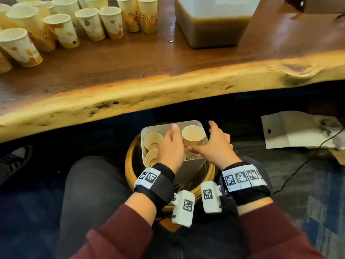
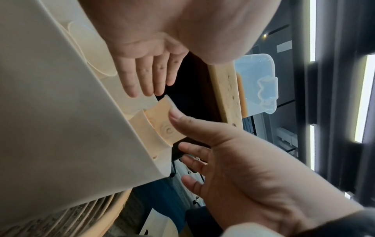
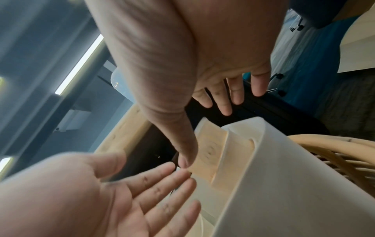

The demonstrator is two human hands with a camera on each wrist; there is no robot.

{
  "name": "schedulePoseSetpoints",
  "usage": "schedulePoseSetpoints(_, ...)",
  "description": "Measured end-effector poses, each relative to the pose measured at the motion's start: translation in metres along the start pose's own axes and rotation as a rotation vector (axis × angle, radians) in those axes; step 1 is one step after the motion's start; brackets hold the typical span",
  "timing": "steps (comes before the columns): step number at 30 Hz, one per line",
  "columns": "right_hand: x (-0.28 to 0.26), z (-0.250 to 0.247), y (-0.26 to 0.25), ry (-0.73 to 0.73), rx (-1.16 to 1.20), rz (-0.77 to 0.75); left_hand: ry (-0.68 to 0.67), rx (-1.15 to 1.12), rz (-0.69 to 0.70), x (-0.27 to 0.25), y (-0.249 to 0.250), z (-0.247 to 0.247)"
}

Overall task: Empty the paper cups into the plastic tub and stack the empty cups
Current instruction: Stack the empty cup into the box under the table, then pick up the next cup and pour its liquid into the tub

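Observation:
Below the table edge, a white bin (image 1: 194, 165) stands in a wicker basket (image 1: 130, 165) between my knees and holds stacks of empty paper cups. The top cup (image 1: 193, 134) of the right stack sticks up above the rim. My left hand (image 1: 170, 144) hovers over the bin with straight fingers (image 2: 142, 77), just left of that cup. My right hand (image 1: 216, 144) is spread open to the cup's right, and its thumb (image 3: 182, 144) touches the cup's wall (image 3: 209, 150). The plastic tub (image 1: 214, 25) with brown liquid stands on the table at the back.
Several paper cups (image 1: 61, 30) crowd the table's far left. The thick wooden table edge (image 1: 168, 86) overhangs the bin. On the floor to the right lie a white paper sheet (image 1: 298, 131) and a black cable (image 1: 302, 165). A shoe (image 1: 15, 159) shows at the left.

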State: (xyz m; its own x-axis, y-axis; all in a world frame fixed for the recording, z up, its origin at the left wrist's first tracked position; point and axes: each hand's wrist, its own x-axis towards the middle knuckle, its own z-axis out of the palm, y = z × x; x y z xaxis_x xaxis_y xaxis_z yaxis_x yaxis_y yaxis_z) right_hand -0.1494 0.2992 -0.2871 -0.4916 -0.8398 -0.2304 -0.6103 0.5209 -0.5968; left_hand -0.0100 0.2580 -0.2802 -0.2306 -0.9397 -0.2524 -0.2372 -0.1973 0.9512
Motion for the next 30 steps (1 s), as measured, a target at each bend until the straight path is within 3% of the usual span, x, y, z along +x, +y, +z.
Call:
schedulePoseSetpoints(6, -0.014, -0.023, -0.010, 0.040, 0.162, -0.116, 0.085, 0.006, 0.125, -0.005, 0.012, -0.007)
schedulePoseSetpoints(9, -0.020, -0.046, -0.040, 0.012, 0.335, -0.169, 0.105, -0.093, 0.216, -0.008, 0.039, -0.016)
schedulePoseSetpoints(14, -0.003, -0.087, -0.115, -0.116, 0.655, -0.162, 0.088, -0.284, 0.191, 0.019, 0.107, -0.053)
schedulePoseSetpoints(21, 0.075, -0.104, -0.225, -0.188, 0.818, -0.204, 0.088, -0.406, 0.125, 0.081, 0.185, -0.115)
schedulePoseSetpoints(26, 0.152, -0.089, -0.274, -0.180, 0.842, -0.148, -0.093, -0.234, 0.073, 0.145, 0.221, -0.141)
schedulePoseSetpoints(30, 0.216, -0.079, -0.291, -0.116, 0.839, -0.100, -0.141, -0.151, 0.046, 0.203, 0.234, -0.140)
